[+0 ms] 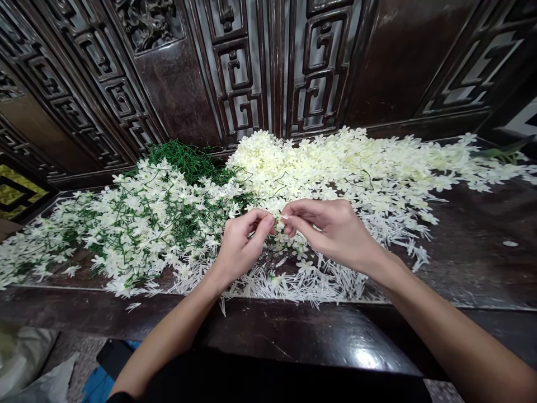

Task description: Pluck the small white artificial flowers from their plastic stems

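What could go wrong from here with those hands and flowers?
Anything tiny pinched between the left hand and right hand could drop and get lost among the heaped pale-yellow artificial-looking flowers. The thin white plastic-looking sticks near the front edge of the dark glossy wooden bench might be knocked off.

- Far side's all dark, glossy wood panelling (276,73), with solid boards (403,61) mixed in
- Fretwork (232,70) is boxy and curly, pale grey showing through
- Fancier carving (146,22) up on the far left
- Long, shiny dark wood surface (482,240) runs left to right, bright glare (366,358) along its near edge
- Black-framed yellow panel (8,194) at the left end
- Speckled floor (84,348) peeks out near left
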Demonstrator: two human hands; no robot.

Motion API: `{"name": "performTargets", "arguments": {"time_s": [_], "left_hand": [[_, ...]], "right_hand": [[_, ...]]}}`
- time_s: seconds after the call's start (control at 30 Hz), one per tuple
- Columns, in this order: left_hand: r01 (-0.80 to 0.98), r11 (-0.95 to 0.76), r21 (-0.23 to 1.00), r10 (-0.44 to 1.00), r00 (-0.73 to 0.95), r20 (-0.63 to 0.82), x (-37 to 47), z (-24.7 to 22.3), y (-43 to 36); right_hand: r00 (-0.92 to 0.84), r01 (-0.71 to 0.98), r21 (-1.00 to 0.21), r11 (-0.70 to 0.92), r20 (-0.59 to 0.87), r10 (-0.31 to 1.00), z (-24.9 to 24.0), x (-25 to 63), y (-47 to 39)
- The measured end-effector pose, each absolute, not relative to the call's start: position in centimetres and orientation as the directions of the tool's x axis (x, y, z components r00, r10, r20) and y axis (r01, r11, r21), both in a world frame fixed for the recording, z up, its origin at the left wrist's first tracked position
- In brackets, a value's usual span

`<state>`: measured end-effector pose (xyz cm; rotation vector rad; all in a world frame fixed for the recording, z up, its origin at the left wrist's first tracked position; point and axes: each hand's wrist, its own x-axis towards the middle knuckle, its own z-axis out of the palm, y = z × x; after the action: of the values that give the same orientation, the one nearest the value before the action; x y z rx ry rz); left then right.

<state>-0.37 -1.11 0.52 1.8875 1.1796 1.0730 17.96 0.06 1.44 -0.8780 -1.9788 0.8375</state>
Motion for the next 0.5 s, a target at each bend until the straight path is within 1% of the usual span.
{"name": "performTargets", "arguments": {"time_s": [0.17, 0.23, 0.4, 0.5], "left_hand": [[0.349, -0.335, 0.875, 0.934, 0.245, 0.260, -0.3, 0.4, -1.1], [0.324, -0.311, 0.894, 0.940, 0.245, 0.238, -0.4, 0.5, -1.1], [0.197, -0.254, 0.947, 0.944, 0.266, 0.197, -0.4, 0.7, -1.1], [0.178, -0.242, 0.954, 0.946, 0.260, 0.192, -0.3, 0.8, -1.1]], "right_hand": [[-0.476, 0.326, -0.759, 0.563, 0.383, 0.792, 1.2, 18.1, 0.1], [-0.479, 0.339, -0.735, 0.587, 0.402, 0.780, 1.1, 18.1, 0.1], [-0.470, 0.356, -0.678, 0.643, 0.465, 0.750, 0.6, 18.1, 0.3], [-0.477, 0.350, -0.635, 0.689, 0.512, 0.715, 0.3, 18.1, 0.3]]}}
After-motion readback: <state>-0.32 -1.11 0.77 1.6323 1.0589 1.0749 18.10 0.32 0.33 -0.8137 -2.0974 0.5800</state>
